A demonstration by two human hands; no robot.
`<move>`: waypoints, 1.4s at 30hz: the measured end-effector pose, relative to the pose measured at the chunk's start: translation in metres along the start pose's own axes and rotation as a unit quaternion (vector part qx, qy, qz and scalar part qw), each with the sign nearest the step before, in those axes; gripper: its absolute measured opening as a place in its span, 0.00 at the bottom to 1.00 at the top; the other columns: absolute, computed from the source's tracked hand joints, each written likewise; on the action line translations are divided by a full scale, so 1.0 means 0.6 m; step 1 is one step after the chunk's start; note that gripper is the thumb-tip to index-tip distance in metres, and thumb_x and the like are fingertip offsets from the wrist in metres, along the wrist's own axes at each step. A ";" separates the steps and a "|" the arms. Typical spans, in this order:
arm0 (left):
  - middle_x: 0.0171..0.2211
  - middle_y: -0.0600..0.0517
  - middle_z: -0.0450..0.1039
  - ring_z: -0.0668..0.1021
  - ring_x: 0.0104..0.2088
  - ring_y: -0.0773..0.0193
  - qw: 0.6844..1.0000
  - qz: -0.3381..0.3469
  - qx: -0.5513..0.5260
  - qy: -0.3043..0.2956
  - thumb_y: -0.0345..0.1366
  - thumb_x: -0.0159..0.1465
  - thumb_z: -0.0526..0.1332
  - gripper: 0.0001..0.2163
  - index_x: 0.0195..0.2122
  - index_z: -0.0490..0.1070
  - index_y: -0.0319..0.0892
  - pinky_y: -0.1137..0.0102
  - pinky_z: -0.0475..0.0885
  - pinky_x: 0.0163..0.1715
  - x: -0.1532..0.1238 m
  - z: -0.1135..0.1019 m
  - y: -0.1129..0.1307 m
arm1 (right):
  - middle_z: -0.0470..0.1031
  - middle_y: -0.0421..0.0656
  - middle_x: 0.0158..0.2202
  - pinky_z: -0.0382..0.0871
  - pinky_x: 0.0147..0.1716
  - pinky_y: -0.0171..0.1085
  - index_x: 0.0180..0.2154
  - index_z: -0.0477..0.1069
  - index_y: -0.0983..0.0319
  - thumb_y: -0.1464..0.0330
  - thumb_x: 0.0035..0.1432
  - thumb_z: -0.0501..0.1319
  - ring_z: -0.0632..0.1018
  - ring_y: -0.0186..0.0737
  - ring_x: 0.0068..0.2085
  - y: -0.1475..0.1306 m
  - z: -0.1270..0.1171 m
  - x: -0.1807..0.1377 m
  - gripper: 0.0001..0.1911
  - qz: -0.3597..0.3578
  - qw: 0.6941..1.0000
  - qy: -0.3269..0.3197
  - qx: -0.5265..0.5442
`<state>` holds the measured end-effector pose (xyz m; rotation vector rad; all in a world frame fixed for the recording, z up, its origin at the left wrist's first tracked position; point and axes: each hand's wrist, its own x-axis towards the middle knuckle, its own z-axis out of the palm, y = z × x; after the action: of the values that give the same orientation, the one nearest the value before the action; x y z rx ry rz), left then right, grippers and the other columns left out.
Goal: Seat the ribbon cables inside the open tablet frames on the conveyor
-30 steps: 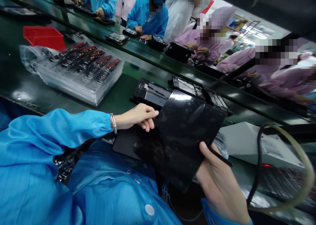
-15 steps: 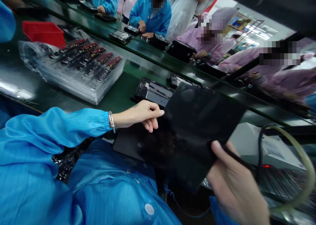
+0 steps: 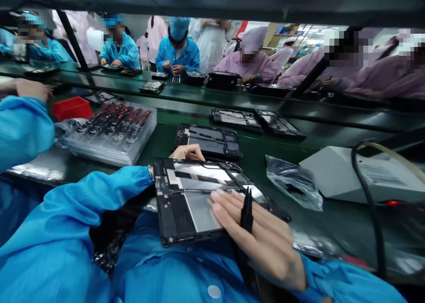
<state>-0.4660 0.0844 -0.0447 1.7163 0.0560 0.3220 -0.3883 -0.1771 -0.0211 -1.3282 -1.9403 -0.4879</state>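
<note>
An opened tablet [image 3: 202,214] lies tilted above my lap, its inner side up, showing silver battery areas and black parts. My left hand [image 3: 188,152] is closed at its far left edge, with the fingers partly hidden behind it. Across the tablet's right part lies my right hand [image 3: 255,236], fingers stretched and touching the inside. Black tweezers [image 3: 246,212] are held between those fingers, points upward; their lower end runs under the hand. Just beyond my left hand, another opened tablet [image 3: 212,139] rests on the green bench.
Stacked clear trays [image 3: 113,139] of small parts stand left, beside a red bin [image 3: 72,108]. Two opened tablets [image 3: 235,118] lie farther back. To the right are a plastic bag [image 3: 294,183], a white box [image 3: 365,170] and a cable [image 3: 365,205]. A co-worker's hand [image 3: 33,89] is at far left.
The dark flat face held up by my right hand has given way to the tablet's open inside, lying lower. My right hand moved left onto it. The view has levelled and turned.
</note>
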 end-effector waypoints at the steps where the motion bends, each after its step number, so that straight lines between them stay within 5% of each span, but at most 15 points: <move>1: 0.35 0.43 0.80 0.83 0.37 0.58 1.000 -0.013 0.005 -0.014 0.54 0.49 0.75 0.26 0.37 0.72 0.36 0.70 0.76 0.38 -0.004 0.000 -0.006 | 0.75 0.45 0.58 0.72 0.61 0.49 0.62 0.69 0.57 0.74 0.72 0.51 0.76 0.46 0.59 -0.006 0.009 -0.012 0.22 0.029 1.000 0.008 0.005; 5: 0.43 0.42 0.81 0.82 0.45 0.57 0.989 -0.062 0.135 0.013 0.51 0.58 0.68 0.24 0.48 0.75 0.38 0.67 0.75 0.47 -0.032 -0.033 -0.014 | 0.75 0.44 0.58 0.71 0.61 0.51 0.59 0.72 0.56 0.74 0.72 0.51 0.75 0.46 0.61 -0.017 0.026 -0.055 0.21 0.100 0.995 -0.012 -0.005; 8: 0.48 0.43 0.79 0.79 0.51 0.55 0.955 -0.093 0.262 0.101 0.49 0.65 0.59 0.19 0.49 0.76 0.40 0.63 0.69 0.56 -0.068 -0.068 -0.017 | 0.73 0.46 0.60 0.70 0.63 0.49 0.60 0.71 0.57 0.76 0.71 0.51 0.73 0.46 0.62 -0.007 0.031 -0.072 0.22 0.078 0.994 -0.060 -0.043; 10: 0.51 0.44 0.77 0.76 0.54 0.53 0.932 -0.113 0.330 0.095 0.49 0.68 0.55 0.20 0.49 0.77 0.41 0.59 0.65 0.61 -0.096 -0.079 -0.021 | 0.72 0.48 0.61 0.69 0.63 0.49 0.61 0.70 0.59 0.77 0.70 0.52 0.71 0.47 0.63 -0.001 0.037 -0.075 0.22 0.052 0.993 -0.080 -0.063; 14: 0.58 0.44 0.69 0.69 0.58 0.48 0.873 -0.164 0.453 0.083 0.52 0.70 0.47 0.25 0.57 0.73 0.44 0.50 0.59 0.64 -0.146 -0.066 -0.026 | 0.73 0.52 0.60 0.69 0.62 0.50 0.60 0.71 0.63 0.80 0.68 0.50 0.73 0.48 0.62 -0.004 0.051 -0.066 0.24 0.047 0.989 -0.123 -0.066; 17: 0.62 0.45 0.64 0.66 0.60 0.47 0.857 -0.192 0.472 0.082 0.51 0.71 0.46 0.26 0.62 0.69 0.46 0.48 0.60 0.63 -0.164 -0.047 -0.026 | 0.75 0.52 0.58 0.71 0.60 0.49 0.57 0.72 0.64 0.83 0.67 0.49 0.74 0.47 0.61 -0.011 0.058 -0.062 0.24 0.046 0.989 -0.128 -0.051; 27: 0.66 0.45 0.60 0.62 0.66 0.47 0.900 -0.236 0.341 0.138 0.48 0.66 0.53 0.24 0.60 0.68 0.44 0.48 0.54 0.67 -0.173 -0.015 -0.012 | 0.72 0.54 0.60 0.70 0.60 0.55 0.59 0.71 0.65 0.79 0.66 0.57 0.73 0.51 0.62 -0.015 0.073 -0.087 0.21 0.055 0.988 -0.144 -0.015; 31: 0.64 0.44 0.64 0.71 0.62 0.50 0.948 -0.271 0.080 0.147 0.47 0.58 0.66 0.39 0.69 0.51 0.49 0.55 0.66 0.62 -0.185 0.024 0.034 | 0.72 0.53 0.61 0.65 0.64 0.56 0.58 0.72 0.66 0.79 0.66 0.55 0.68 0.52 0.65 -0.018 0.080 -0.099 0.21 0.026 0.994 -0.104 -0.012; 35: 0.59 0.45 0.71 0.78 0.54 0.53 0.929 -0.291 -0.100 0.207 0.41 0.55 0.71 0.47 0.71 0.43 0.55 0.64 0.77 0.50 -0.195 0.058 0.077 | 0.71 0.53 0.61 0.61 0.65 0.55 0.57 0.72 0.67 0.79 0.66 0.54 0.68 0.51 0.66 -0.014 0.076 -0.094 0.20 -0.004 0.996 -0.086 -0.004; 38: 0.57 0.47 0.74 0.80 0.51 0.55 0.916 -0.281 -0.092 0.272 0.39 0.55 0.71 0.46 0.71 0.48 0.57 0.68 0.78 0.46 -0.185 0.036 0.100 | 0.73 0.49 0.59 0.57 0.67 0.54 0.54 0.74 0.63 0.77 0.65 0.59 0.71 0.47 0.63 -0.002 0.050 -0.086 0.17 -0.018 0.998 -0.064 0.016; 42: 0.55 0.49 0.76 0.81 0.48 0.58 0.919 -0.192 -0.009 0.345 0.36 0.59 0.68 0.37 0.69 0.57 0.52 0.71 0.79 0.43 -0.121 -0.078 0.130 | 0.77 0.38 0.54 0.60 0.67 0.49 0.52 0.75 0.51 0.74 0.64 0.62 0.78 0.41 0.56 0.050 0.008 -0.085 0.18 0.068 0.997 0.003 0.038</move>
<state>-0.5586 0.0998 0.0242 1.4579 0.8927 0.6137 -0.3520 -0.1947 -0.0649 -1.3959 -1.8310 -0.3474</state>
